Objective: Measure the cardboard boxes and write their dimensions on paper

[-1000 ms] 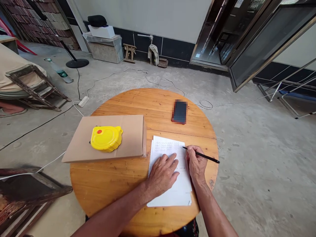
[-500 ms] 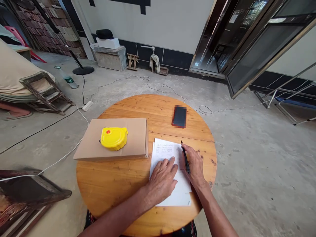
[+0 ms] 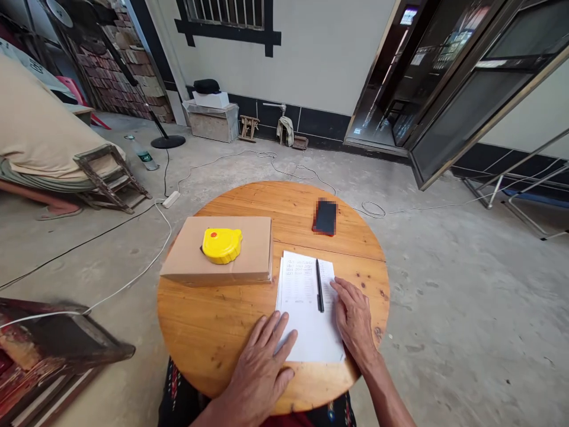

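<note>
Cardboard box sits at the tabletop's left edge, its near-left corner reaching the rim, and a yellow tape measure with a red button lies on top. Next, by the near edge, comes the left hand, palm down, fingers spread apart, the tips over the left edge of the paper sheets. These lie right of the tabletop's middle, stretching toward the near edge, with rows of small writing at their far end. On them rests a black pen, lengthwise, just clear of the right hand. Toward the tabletop's far right edge lies a dark rectangular object, its outline pixelated. Between the sheets and the tabletop's right edge, the right hand has its fingers loosely bent, close together; whether the index fingertip presses the paper, I cannot tell.
</note>
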`<action>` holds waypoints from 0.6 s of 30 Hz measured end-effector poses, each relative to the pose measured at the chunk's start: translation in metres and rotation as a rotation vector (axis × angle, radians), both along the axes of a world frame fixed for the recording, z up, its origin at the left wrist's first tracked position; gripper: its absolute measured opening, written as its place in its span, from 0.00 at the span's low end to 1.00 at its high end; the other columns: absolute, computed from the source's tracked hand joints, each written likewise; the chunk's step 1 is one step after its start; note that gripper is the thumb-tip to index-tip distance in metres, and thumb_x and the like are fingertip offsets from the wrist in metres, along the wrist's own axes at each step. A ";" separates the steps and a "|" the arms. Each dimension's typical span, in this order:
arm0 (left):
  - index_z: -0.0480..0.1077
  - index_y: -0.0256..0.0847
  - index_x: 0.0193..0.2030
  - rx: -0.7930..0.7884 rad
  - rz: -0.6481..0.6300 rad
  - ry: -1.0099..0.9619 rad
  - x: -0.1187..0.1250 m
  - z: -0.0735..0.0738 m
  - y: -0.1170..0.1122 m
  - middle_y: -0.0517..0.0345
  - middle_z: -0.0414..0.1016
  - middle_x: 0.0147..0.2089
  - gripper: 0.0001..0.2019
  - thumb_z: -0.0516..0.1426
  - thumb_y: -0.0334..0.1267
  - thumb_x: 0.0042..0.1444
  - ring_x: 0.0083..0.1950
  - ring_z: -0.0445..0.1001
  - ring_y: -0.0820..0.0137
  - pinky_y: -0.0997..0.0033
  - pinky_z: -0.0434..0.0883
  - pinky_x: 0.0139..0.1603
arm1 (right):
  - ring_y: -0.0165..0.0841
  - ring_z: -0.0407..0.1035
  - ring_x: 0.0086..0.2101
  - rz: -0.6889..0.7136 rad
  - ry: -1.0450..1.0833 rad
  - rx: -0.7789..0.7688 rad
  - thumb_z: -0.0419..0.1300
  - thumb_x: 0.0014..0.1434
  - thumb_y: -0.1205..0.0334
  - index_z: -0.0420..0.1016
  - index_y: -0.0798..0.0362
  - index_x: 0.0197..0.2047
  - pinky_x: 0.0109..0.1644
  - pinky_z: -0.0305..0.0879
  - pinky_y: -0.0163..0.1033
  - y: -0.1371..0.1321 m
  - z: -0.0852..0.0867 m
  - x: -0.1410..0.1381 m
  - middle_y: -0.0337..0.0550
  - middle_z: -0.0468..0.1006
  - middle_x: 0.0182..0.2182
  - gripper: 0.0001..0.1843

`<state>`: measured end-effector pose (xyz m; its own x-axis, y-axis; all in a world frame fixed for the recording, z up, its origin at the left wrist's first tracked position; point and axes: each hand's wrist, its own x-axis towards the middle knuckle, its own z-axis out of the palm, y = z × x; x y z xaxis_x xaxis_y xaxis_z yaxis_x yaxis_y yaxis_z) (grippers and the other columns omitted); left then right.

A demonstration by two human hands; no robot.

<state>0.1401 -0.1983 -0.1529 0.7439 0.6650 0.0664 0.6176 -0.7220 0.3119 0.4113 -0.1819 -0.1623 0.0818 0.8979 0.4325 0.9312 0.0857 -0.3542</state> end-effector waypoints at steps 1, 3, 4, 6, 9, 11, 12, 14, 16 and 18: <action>0.61 0.47 0.67 0.011 -0.002 -0.006 0.003 -0.001 0.002 0.50 0.54 0.74 0.33 0.62 0.32 0.54 0.74 0.53 0.53 0.43 0.59 0.70 | 0.43 0.71 0.52 -0.019 0.024 0.023 0.48 0.61 0.75 0.75 0.53 0.54 0.51 0.65 0.50 -0.005 -0.001 0.000 0.51 0.79 0.53 0.23; 0.59 0.48 0.69 0.023 -0.013 -0.017 0.010 -0.003 0.008 0.51 0.54 0.74 0.33 0.61 0.35 0.56 0.74 0.52 0.54 0.43 0.56 0.71 | 0.44 0.71 0.52 -0.059 0.052 0.052 0.49 0.63 0.72 0.76 0.52 0.53 0.51 0.66 0.51 -0.013 -0.001 0.001 0.51 0.79 0.52 0.20; 0.59 0.48 0.69 0.023 -0.019 -0.022 0.014 -0.003 0.012 0.51 0.53 0.75 0.33 0.61 0.37 0.57 0.75 0.51 0.54 0.43 0.55 0.72 | 0.45 0.71 0.53 -0.075 0.056 0.058 0.49 0.63 0.71 0.76 0.52 0.52 0.51 0.67 0.52 -0.016 0.000 0.002 0.51 0.79 0.52 0.19; 0.58 0.49 0.70 0.018 -0.026 -0.036 0.023 -0.003 0.022 0.52 0.52 0.75 0.30 0.59 0.41 0.61 0.75 0.49 0.55 0.43 0.52 0.73 | 0.45 0.72 0.53 -0.094 0.063 0.072 0.50 0.63 0.70 0.76 0.51 0.52 0.51 0.67 0.53 -0.021 0.002 0.002 0.52 0.79 0.52 0.18; 0.58 0.48 0.70 0.010 -0.011 -0.050 0.036 -0.002 0.034 0.50 0.51 0.75 0.28 0.56 0.42 0.64 0.76 0.48 0.55 0.41 0.50 0.73 | 0.44 0.73 0.52 -0.088 0.090 0.125 0.50 0.64 0.70 0.75 0.51 0.50 0.51 0.68 0.52 -0.026 0.005 -0.004 0.51 0.79 0.52 0.17; 0.58 0.46 0.70 0.009 0.006 -0.057 0.042 -0.001 0.036 0.47 0.52 0.75 0.28 0.56 0.40 0.63 0.75 0.48 0.53 0.40 0.51 0.72 | 0.42 0.73 0.51 -0.061 0.105 0.160 0.50 0.64 0.71 0.75 0.50 0.48 0.50 0.69 0.52 -0.029 0.006 -0.011 0.50 0.80 0.51 0.16; 0.59 0.45 0.69 0.011 0.016 -0.071 0.043 0.000 0.035 0.45 0.52 0.75 0.28 0.56 0.39 0.62 0.75 0.49 0.52 0.40 0.52 0.72 | 0.42 0.73 0.50 -0.043 0.110 0.166 0.49 0.64 0.71 0.75 0.50 0.48 0.50 0.70 0.52 -0.030 0.007 -0.015 0.50 0.80 0.50 0.16; 0.62 0.42 0.67 0.031 0.036 -0.139 0.039 0.002 0.030 0.43 0.56 0.73 0.26 0.56 0.37 0.61 0.74 0.52 0.52 0.43 0.56 0.71 | 0.42 0.74 0.50 -0.009 0.119 0.165 0.49 0.65 0.70 0.74 0.50 0.48 0.50 0.70 0.53 -0.031 0.007 -0.022 0.50 0.80 0.50 0.15; 0.65 0.40 0.63 0.069 0.071 -0.264 0.025 0.006 0.024 0.43 0.62 0.70 0.23 0.56 0.34 0.61 0.72 0.57 0.54 0.48 0.61 0.69 | 0.44 0.73 0.51 0.011 0.141 0.157 0.49 0.65 0.69 0.75 0.50 0.48 0.51 0.70 0.56 -0.031 0.008 -0.027 0.50 0.80 0.51 0.15; 0.66 0.40 0.60 0.154 0.162 -0.443 0.001 0.011 0.020 0.44 0.70 0.62 0.19 0.54 0.31 0.62 0.66 0.64 0.58 0.54 0.67 0.65 | 0.46 0.73 0.51 0.010 0.192 0.137 0.51 0.66 0.66 0.76 0.50 0.48 0.48 0.72 0.56 -0.028 0.013 -0.033 0.51 0.80 0.51 0.14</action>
<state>0.1412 -0.1785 -0.1415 0.5095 0.7276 0.4594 0.5579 -0.6858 0.4675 0.3786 -0.2094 -0.1492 0.1658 0.8330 0.5278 0.8466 0.1543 -0.5094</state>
